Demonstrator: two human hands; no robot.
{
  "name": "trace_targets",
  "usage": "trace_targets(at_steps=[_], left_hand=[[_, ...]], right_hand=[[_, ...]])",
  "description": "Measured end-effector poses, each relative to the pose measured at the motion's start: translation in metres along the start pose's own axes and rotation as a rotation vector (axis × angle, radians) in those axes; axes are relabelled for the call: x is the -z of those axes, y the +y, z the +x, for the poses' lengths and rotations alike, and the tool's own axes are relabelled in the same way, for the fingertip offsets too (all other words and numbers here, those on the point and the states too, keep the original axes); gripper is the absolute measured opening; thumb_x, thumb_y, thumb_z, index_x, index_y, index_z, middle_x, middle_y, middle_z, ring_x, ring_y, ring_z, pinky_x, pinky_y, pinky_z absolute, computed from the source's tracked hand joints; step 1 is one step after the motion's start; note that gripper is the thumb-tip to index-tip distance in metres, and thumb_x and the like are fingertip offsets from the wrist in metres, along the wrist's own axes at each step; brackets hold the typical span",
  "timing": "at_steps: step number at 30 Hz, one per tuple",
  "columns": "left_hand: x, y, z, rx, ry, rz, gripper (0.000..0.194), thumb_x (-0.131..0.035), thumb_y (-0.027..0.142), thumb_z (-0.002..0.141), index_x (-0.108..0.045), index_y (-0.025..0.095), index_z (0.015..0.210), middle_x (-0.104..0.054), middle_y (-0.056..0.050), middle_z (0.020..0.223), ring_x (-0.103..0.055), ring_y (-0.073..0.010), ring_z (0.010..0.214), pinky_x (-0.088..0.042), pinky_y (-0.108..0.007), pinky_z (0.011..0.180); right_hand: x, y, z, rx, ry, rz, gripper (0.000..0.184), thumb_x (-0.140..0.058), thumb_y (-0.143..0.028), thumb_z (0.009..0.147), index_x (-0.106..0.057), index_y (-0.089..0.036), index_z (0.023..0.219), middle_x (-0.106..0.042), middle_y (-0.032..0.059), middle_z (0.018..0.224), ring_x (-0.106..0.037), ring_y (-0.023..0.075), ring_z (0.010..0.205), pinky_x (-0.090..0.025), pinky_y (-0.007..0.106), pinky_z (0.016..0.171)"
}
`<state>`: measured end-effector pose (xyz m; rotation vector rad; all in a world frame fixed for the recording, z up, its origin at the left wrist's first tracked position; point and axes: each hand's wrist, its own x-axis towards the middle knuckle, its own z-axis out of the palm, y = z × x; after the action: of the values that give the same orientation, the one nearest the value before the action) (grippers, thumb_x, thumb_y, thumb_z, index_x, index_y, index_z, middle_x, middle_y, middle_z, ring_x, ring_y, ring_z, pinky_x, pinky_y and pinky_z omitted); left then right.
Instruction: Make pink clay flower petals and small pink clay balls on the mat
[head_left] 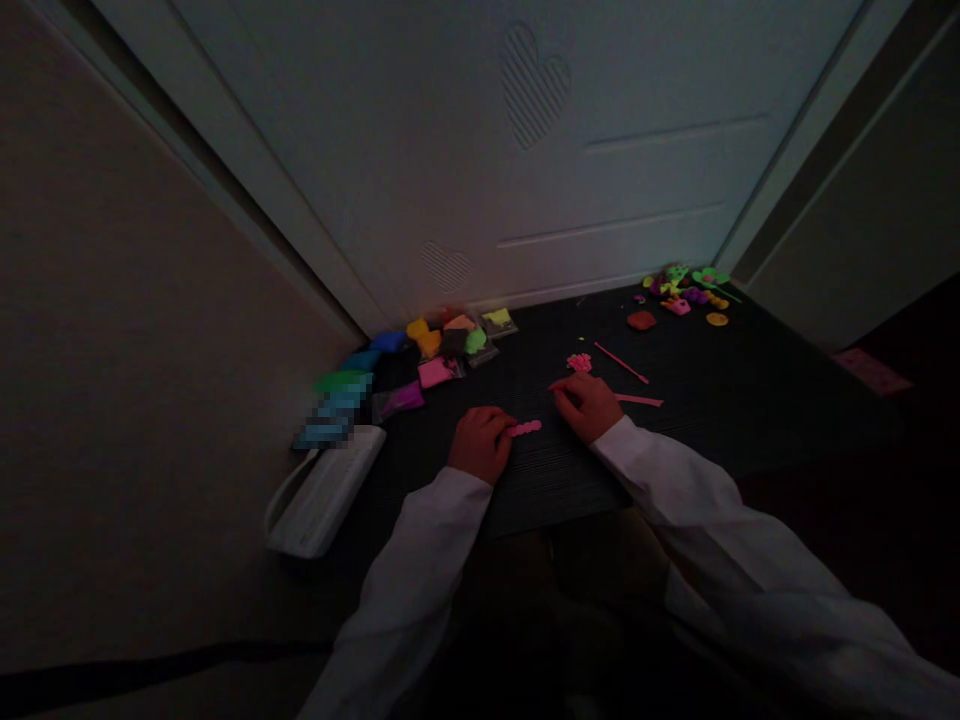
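My left hand (481,443) rests on the dark table with its fingers closed on one end of a pink clay strip (526,428). The strip has a bumpy, scalloped edge and points right. To the right, my right hand (587,405) is held with thumb and forefinger pinched together; anything between them is too small to make out. A flat pink stick (639,400) shows beyond that hand, partly covered by it. Just behind it lies a pink flower-like clay piece (579,362). A thin pink rod (622,363) lies diagonally farther back.
Bagged coloured clay (439,372) is lined up at the back left, beside a white power strip (327,490). Small clay figures (679,290) and a red clay disc (641,320) sit at the back right. A white door panel (450,150) rises behind the table.
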<state>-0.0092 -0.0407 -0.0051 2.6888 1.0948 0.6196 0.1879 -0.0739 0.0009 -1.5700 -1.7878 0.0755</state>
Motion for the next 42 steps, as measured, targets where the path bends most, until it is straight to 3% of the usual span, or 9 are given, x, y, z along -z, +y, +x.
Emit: trace_targets(at_steps=[15, 22, 28, 32, 42], left_hand=[[0.0, 0.003, 0.0, 0.024, 0.025, -0.04, 0.022, -0.043, 0.024, 0.075, -0.056, 0.019, 0.092, -0.057, -0.004, 0.091, -0.046, -0.018, 0.091, -0.035, -0.036, 0.083], [0.0, -0.004, 0.007, 0.093, 0.041, -0.087, 0.027, -0.044, 0.034, 0.076, -0.055, 0.018, 0.094, -0.055, -0.005, 0.094, -0.045, -0.017, 0.092, -0.036, -0.033, 0.082], [0.003, -0.019, 0.036, 0.038, -0.152, -0.073, 0.048, -0.047, 0.056, 0.065, -0.053, 0.023, 0.1, -0.051, -0.005, 0.097, -0.044, -0.0203, 0.091, -0.035, -0.037, 0.078], [0.002, -0.025, 0.058, -0.02, -0.275, -0.105, 0.049, -0.049, 0.058, 0.061, -0.053, 0.025, 0.098, -0.052, -0.002, 0.091, -0.044, -0.0199, 0.088, -0.033, -0.036, 0.075], [0.0, -0.024, 0.058, -0.064, -0.269, -0.077, 0.055, -0.047, 0.06, 0.061, -0.048, 0.026, 0.104, -0.048, -0.004, 0.096, -0.04, -0.0226, 0.09, -0.028, -0.035, 0.074]], right_hand=[[-0.002, 0.0, 0.0, 0.025, -0.016, 0.027, 0.018, -0.043, -0.019, 0.076, -0.059, -0.018, 0.085, -0.057, 0.0034, 0.08, -0.052, 0.0139, 0.076, -0.038, 0.027, 0.069], [-0.001, -0.005, -0.003, 0.043, -0.115, 0.0, 0.02, -0.042, -0.02, 0.077, -0.058, -0.018, 0.088, -0.057, 0.0034, 0.081, -0.051, 0.0141, 0.077, -0.036, 0.028, 0.069], [0.006, -0.013, -0.017, 0.074, -0.215, -0.084, 0.025, -0.042, -0.02, 0.076, -0.057, -0.018, 0.096, -0.057, 0.0042, 0.081, -0.051, 0.0145, 0.074, -0.033, 0.03, 0.07], [0.011, -0.023, -0.029, 0.065, -0.293, -0.144, 0.028, -0.041, -0.021, 0.077, -0.054, -0.018, 0.101, -0.057, 0.0038, 0.079, -0.05, 0.0149, 0.072, -0.031, 0.03, 0.067], [0.006, -0.032, -0.031, -0.041, -0.369, -0.255, 0.033, -0.041, -0.021, 0.075, -0.053, -0.018, 0.106, -0.056, 0.0045, 0.074, -0.047, 0.0166, 0.07, -0.029, 0.033, 0.067]])
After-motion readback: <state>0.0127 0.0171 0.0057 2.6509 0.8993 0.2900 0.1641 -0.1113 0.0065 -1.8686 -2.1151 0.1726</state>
